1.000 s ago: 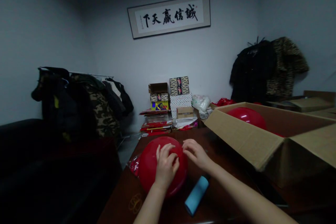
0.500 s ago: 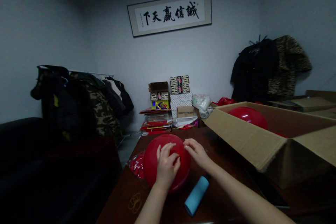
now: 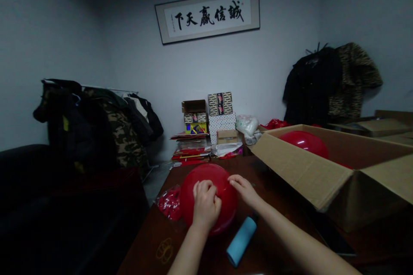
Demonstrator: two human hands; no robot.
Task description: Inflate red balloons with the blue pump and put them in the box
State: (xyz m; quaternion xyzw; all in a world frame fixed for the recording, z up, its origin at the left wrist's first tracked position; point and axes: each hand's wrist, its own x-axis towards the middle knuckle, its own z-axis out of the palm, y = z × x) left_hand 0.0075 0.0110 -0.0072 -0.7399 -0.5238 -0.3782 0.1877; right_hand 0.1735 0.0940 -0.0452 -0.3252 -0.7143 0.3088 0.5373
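A round, inflated red balloon (image 3: 196,176) stands over the wooden table in front of me. My left hand (image 3: 206,204) lies against its near side, fingers curled in and closed on it; the balloon's neck cannot be made out there. At the upper right edge of the balloon, my right hand (image 3: 243,189) has its thumb and forefinger pinched together. What sits between those fingertips is too small to see. A clear bag of red uninflated balloons (image 3: 170,203) lies to the left, partly behind the balloon. Below my right forearm is a blue cylinder (image 3: 241,240), probably a balloon pump.
An open cardboard box (image 3: 303,172) on the right holds another red balloon (image 3: 305,144). The dark wooden table (image 3: 142,245) has a dark flat object (image 3: 335,240) beside the box. Stacked boxes (image 3: 220,116) stand behind, and a coat rack (image 3: 109,90) is at left.
My left hand's fingers have curled in from a looser, spread pose. The balloon has shifted slightly right, and my right hand has moved a little right and down.
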